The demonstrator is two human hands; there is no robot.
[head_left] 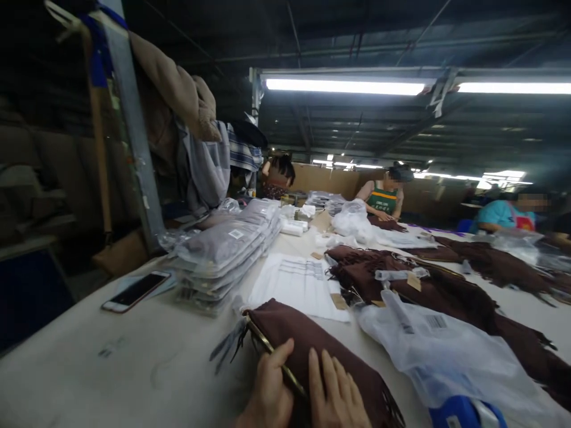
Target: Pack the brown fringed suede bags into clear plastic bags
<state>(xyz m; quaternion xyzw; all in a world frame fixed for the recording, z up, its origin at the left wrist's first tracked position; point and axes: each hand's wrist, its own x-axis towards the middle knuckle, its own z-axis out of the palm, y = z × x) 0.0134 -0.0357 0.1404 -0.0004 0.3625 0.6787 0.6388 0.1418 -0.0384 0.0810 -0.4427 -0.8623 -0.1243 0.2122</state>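
A dark brown fabric pouch (312, 339) with a gold zipper and fringe lies on the pale table in front of me. My left hand (272, 383) grips its zipper edge, with the thumb on top and the other fingers curled under. My right hand (334, 389) lies on the brown fabric, its fingers stretched out. Grey tassels (227, 342) hang from the pouch's far left corner. Just beyond it is a white printed sheet (292, 282).
Bagged grey items (223, 244) are stacked at the left, beside a phone (136, 291). More brown fringed pieces (428, 291), plastic bags (446, 339) and a blue object (466, 413) lie at the right. Several people are farther back around the table.
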